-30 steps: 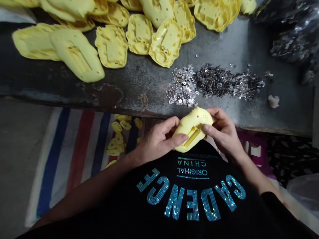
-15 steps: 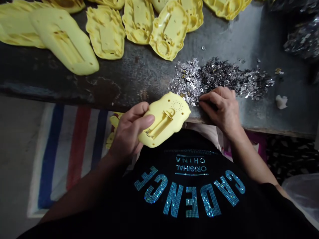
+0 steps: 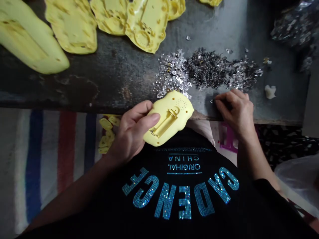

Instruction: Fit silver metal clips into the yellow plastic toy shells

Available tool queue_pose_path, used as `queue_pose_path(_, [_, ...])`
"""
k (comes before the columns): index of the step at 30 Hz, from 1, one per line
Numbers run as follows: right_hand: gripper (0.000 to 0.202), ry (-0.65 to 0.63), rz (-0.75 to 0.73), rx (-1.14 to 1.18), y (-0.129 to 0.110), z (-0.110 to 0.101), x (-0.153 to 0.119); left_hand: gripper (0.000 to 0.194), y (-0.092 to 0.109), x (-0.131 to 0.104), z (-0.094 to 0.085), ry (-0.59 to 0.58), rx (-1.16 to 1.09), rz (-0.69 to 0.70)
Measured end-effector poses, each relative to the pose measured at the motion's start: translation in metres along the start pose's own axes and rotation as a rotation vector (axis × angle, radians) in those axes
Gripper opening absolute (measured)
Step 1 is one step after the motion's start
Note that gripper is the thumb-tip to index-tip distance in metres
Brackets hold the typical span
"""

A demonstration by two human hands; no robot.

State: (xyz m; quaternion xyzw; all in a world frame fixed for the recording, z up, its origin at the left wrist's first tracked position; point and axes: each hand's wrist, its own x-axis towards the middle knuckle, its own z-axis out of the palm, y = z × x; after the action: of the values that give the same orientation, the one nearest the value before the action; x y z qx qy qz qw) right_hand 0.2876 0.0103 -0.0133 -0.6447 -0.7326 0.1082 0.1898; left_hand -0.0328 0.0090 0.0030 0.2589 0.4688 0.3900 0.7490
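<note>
My left hand (image 3: 134, 127) is closed on the lower left end of a yellow plastic shell (image 3: 167, 127), thumb on top. The shell's outer face is up, with a long battery slot, a cluster of small holes and screw holes. Over the table's front edge, my right hand (image 3: 235, 104) is pinched shut, with a tiny shiny metal piece (image 3: 211, 101) at its fingertips. Just beyond both hands lies a loose pile of small stamped metal pieces (image 3: 211, 69), bright silver at its left part and darker in the middle.
Several more yellow shells (image 3: 147, 23) lie along the back left of the dark metal table (image 3: 107, 73). A clear bag of metal pieces (image 3: 291, 25) sits at the back right, and a white scrap (image 3: 270, 92) lies nearer. Below the edge are yellow parts (image 3: 107, 132) and a purple stool (image 3: 228, 137).
My right hand has drawn away from the pile to the right with a small metal piece at its fingertips. The left hand still holds the shell. The view has shifted.
</note>
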Motion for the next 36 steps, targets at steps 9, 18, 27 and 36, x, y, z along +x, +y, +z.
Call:
queue_pose_path(9, [0.011, -0.025, -0.065, -0.017, 0.005, -0.003, 0.008, 0.023, -0.005, 0.007, 0.002, -0.071, 0.02, -0.018])
queue_pose_path(18, [0.006, -0.144, -0.106, 0.035, 0.007, -0.015, -0.014, 0.022, -0.006, 0.005, 0.009, -0.098, 0.032, -0.037])
queue_pose_path(27, [0.012, -0.097, 0.06, 0.496, -0.012, -0.025, -0.035, 0.031, -0.011, 0.011, 0.018, -0.231, 0.199, -0.062])
queue_pose_path(36, [0.008, 0.018, -0.048, 0.729, -0.064, 0.0, -0.013, 0.03, -0.008, 0.006, 0.029, -0.281, 0.275, 0.037])
